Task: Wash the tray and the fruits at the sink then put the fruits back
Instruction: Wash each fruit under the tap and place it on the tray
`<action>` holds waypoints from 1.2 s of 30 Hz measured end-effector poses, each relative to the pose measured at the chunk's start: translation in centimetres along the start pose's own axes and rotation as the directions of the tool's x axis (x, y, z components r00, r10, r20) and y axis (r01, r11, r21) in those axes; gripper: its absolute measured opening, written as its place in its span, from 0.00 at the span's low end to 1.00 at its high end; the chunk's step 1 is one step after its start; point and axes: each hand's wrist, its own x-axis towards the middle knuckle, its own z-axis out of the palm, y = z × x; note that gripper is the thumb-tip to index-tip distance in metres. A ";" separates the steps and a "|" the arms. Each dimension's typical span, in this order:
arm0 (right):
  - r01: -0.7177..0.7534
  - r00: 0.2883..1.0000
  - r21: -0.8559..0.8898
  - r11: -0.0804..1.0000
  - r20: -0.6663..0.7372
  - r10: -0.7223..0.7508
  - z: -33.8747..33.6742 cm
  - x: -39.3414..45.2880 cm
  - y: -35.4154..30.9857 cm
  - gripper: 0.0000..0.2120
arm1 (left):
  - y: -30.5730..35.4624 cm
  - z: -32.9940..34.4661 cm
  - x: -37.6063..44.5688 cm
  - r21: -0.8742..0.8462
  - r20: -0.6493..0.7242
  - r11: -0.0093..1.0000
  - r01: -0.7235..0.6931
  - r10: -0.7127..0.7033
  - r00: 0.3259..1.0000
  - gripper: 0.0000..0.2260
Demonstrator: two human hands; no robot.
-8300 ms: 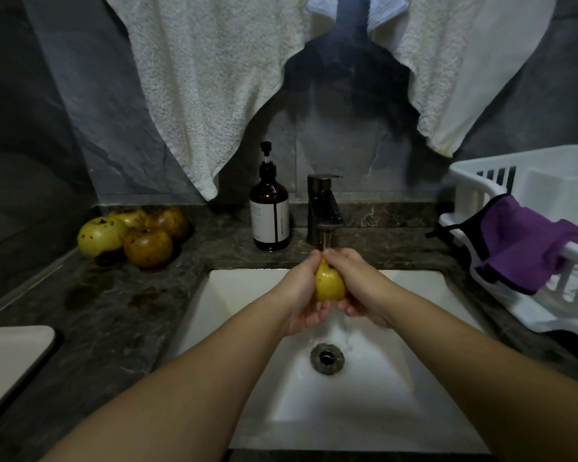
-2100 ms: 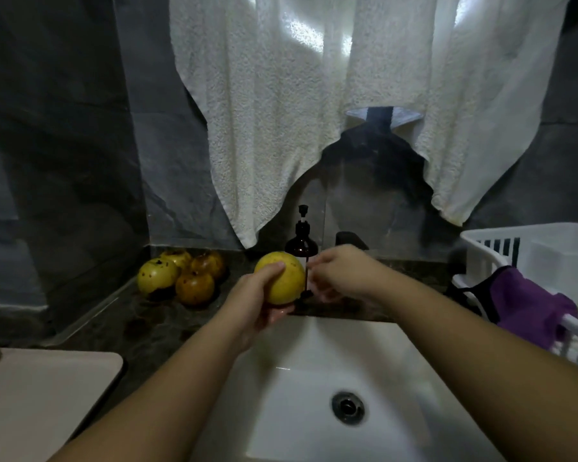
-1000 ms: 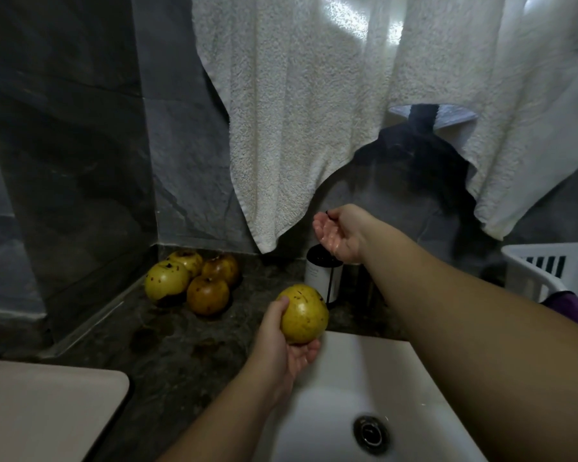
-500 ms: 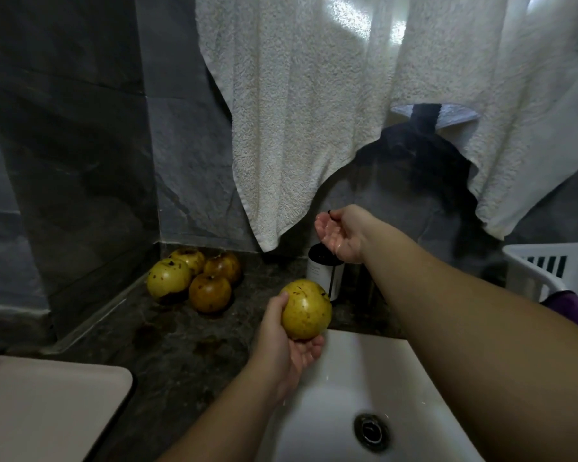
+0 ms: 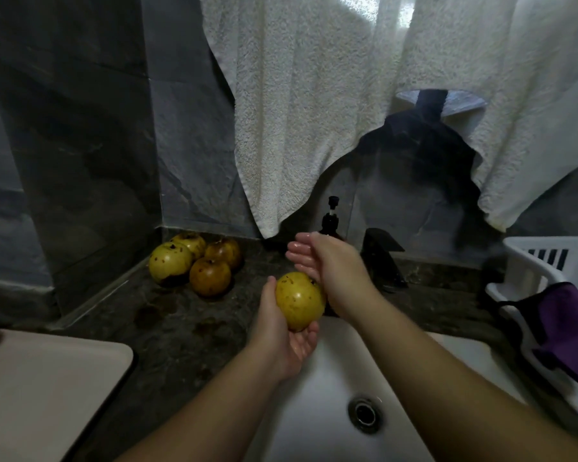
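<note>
Dark marble counter (image 5: 181,331) — white sink (image 5: 317,425); towel (image 5: 301,105) above; tray (image 5: 44,388) left.

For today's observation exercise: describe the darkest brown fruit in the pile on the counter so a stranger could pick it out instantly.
Start at the white sink and look left across the dark stone counter to the back corner, where four fruits sit in a pile. The brown fruit is the front one, nearest the sink. Its left neighbour, the yellow speckled fruit, is much paler.
</note>
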 end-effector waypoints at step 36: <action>-0.042 0.978 -0.482 0.875 -0.197 -0.062 -12.1 -4.5 7.4 0.19 | -7.6 3.8 1.1 0.597 0.092 0.800 -0.061 0.007 0.996 0.31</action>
